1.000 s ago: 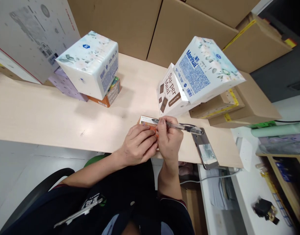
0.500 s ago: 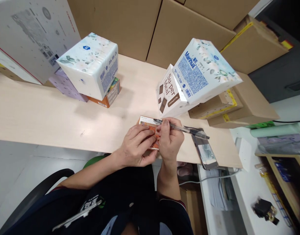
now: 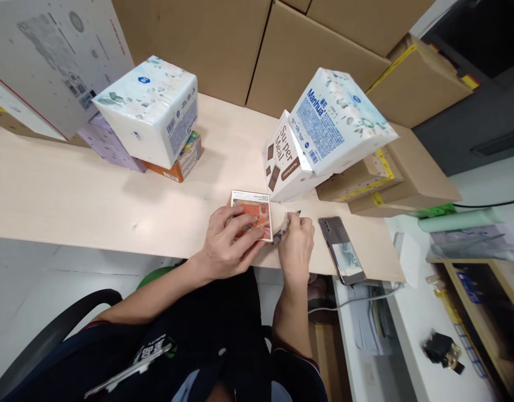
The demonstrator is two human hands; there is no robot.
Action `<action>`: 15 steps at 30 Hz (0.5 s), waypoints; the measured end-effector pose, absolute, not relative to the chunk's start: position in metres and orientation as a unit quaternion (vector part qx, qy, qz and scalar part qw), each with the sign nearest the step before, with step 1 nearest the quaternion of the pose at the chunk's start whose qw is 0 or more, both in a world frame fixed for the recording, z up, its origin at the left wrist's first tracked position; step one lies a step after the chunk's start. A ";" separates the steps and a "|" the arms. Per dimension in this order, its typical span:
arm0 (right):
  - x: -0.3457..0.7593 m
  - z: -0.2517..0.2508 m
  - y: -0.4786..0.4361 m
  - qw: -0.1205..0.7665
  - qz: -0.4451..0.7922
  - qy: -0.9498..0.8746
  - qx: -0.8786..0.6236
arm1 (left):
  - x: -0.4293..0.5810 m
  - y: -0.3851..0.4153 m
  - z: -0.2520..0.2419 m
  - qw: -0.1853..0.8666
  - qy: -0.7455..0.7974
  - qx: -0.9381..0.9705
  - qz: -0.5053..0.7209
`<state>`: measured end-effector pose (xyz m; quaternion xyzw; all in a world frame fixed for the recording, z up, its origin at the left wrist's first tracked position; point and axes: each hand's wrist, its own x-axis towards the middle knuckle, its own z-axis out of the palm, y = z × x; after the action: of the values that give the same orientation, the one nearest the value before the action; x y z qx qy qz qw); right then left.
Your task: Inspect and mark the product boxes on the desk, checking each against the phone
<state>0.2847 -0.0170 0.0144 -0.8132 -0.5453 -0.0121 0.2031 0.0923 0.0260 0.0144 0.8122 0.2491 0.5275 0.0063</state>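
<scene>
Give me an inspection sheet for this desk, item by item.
Surface: pale wooden table, with goods along its far side.
Job's things: small orange box lying flat near the front edge; pen at its right edge.
Clutter: left tissue pack stacked on a purple pack and an orange carton; right tissue pack tilted on a Su-per Meal box; phone lying flat.
Hands: left hand pressing flat on the small orange box; right hand gripping the pen.
Cables: white cable below the table edge; black cable far right.
Surroundings: cardboard boxes behind; chair arm lower left.
</scene>
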 end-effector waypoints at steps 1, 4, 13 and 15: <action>0.283 0.013 -0.013 0.201 -0.015 -0.543 -0.815 | 0.092 0.026 0.014 0.004 0.251 0.812 0.527; 0.282 0.012 -0.005 0.207 -0.011 -0.552 -0.808 | 0.091 0.027 0.011 0.003 0.248 0.815 0.523; 0.363 0.042 -0.058 0.155 -0.008 -0.421 -0.894 | 0.090 0.029 0.010 0.012 0.274 0.812 0.515; 0.388 0.043 -0.073 0.120 0.041 -0.374 -0.919 | 0.091 0.029 0.010 0.012 0.275 0.812 0.514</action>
<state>0.3881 -0.0727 0.0430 -0.9189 -0.3736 0.0406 0.1199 0.0906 0.0290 0.0103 0.8122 0.2750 0.5143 0.0116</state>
